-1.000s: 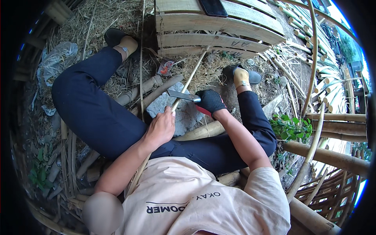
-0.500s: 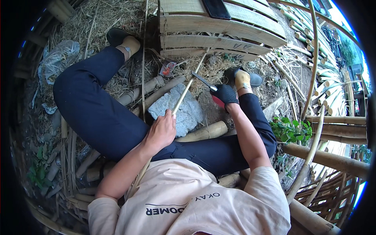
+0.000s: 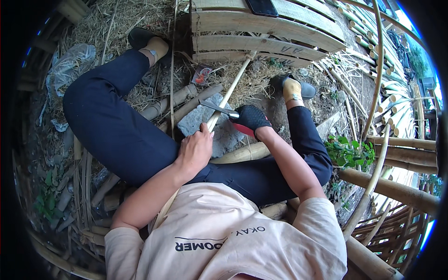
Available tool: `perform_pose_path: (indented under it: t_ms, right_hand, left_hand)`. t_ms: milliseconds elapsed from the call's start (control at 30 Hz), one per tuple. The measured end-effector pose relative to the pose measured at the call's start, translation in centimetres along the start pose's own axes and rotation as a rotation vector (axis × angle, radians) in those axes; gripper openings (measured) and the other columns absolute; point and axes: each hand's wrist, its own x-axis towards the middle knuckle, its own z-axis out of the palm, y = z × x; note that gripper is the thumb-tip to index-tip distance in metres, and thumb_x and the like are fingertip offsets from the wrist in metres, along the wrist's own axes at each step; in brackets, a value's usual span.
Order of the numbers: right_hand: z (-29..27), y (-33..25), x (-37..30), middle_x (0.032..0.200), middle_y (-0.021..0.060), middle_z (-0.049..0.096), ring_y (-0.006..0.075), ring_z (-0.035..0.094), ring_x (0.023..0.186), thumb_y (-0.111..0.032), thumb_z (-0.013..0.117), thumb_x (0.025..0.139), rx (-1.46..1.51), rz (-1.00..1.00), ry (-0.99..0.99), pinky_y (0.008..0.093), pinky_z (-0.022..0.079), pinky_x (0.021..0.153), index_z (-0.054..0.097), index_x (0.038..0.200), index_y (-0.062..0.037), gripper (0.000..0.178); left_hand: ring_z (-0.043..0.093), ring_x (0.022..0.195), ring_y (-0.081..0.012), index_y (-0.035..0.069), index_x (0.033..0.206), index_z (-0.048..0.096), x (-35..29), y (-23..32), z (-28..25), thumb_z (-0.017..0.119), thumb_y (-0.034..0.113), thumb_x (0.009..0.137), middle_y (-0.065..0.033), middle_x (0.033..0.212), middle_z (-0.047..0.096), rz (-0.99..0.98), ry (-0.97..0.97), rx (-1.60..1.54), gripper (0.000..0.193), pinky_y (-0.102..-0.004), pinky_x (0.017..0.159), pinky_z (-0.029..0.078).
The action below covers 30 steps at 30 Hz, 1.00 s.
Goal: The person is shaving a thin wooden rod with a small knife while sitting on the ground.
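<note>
My bare left hand is closed round a long, pale bamboo strip, which slants from beside my body up to the wooden crate. In a black and red glove, my right hand grips the handle of a knife. Its blade lies across the strip, a little beyond my left fingers. Under the strip and knife is a rough grey stone, between my legs. The lower end of the strip passes behind my left forearm and along my shirt.
A slatted wooden crate stands ahead, with a black phone on top. A bamboo pole lies beside the stone. Stacked bamboo and a leafy plant are at the right; a plastic bag lies at the left.
My right hand and the knife have moved down the strip toward my left hand, and the blade now reaches farther across it. My left hand stays on the strip, slightly shifted.
</note>
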Motion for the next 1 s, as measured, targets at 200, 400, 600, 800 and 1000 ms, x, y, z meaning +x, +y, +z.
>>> perform_pose_path:
  t_ms: [200,400,600,800,1000]
  right_hand:
    - [-2.5,6.6,2.9,0.090,0.0275,0.070,0.0435,0.070,0.089,-0.036,0.068,0.081,-0.049,0.195,0.153,0.0467,0.056,0.082,0.076,0.094,-0.0027,0.037]
    - [-2.0,6.1,1.5,0.099,0.0244,0.071,0.0416,0.069,0.094,-0.039,0.070,0.083,0.101,0.236,0.188,0.0473,0.054,0.084,0.075,0.103,-0.0067,0.038]
    - [-3.4,2.9,-0.5,0.101,0.0197,0.072,0.0403,0.069,0.095,-0.041,0.070,0.086,0.099,0.125,0.282,0.0466,0.053,0.085,0.073,0.104,-0.0117,0.035]
    - [-2.5,1.9,0.4,0.094,0.0181,0.073,0.0386,0.070,0.091,-0.043,0.066,0.088,0.020,0.004,0.140,0.0463,0.054,0.082,0.075,0.098,-0.0125,0.033]
    - [-2.3,5.8,3.5,0.090,0.0175,0.073,0.0382,0.071,0.085,-0.043,0.065,0.088,-0.028,0.145,0.290,0.0462,0.056,0.078,0.077,0.095,-0.0140,0.033]
  left_hand:
    - [0.067,0.072,-0.0486,-0.004,0.106,0.048,-0.1,0.3,-0.4,0.047,0.021,0.104,-0.0304,0.072,0.065,0.016,-0.016,0.006,0.025,-0.0566,0.065,0.055]
    - [0.066,0.072,-0.0495,-0.003,0.105,0.048,-0.2,0.6,-0.5,0.047,0.022,0.105,-0.0303,0.072,0.065,0.011,0.001,-0.010,0.025,-0.0576,0.065,0.054]
    - [0.064,0.074,-0.0530,-0.002,0.104,0.046,0.1,0.2,-0.2,0.045,0.022,0.105,-0.0323,0.074,0.063,0.013,0.008,-0.094,0.024,-0.0605,0.066,0.051]
    - [0.064,0.077,-0.0535,-0.006,0.108,0.047,0.2,-0.1,-0.4,0.044,0.023,0.105,-0.0336,0.075,0.063,0.014,-0.018,-0.158,0.030,-0.0598,0.068,0.051]
    - [0.064,0.075,-0.0529,-0.006,0.108,0.047,-0.1,-0.3,-0.4,0.045,0.022,0.105,-0.0330,0.075,0.063,0.046,-0.055,-0.153,0.028,-0.0596,0.067,0.051]
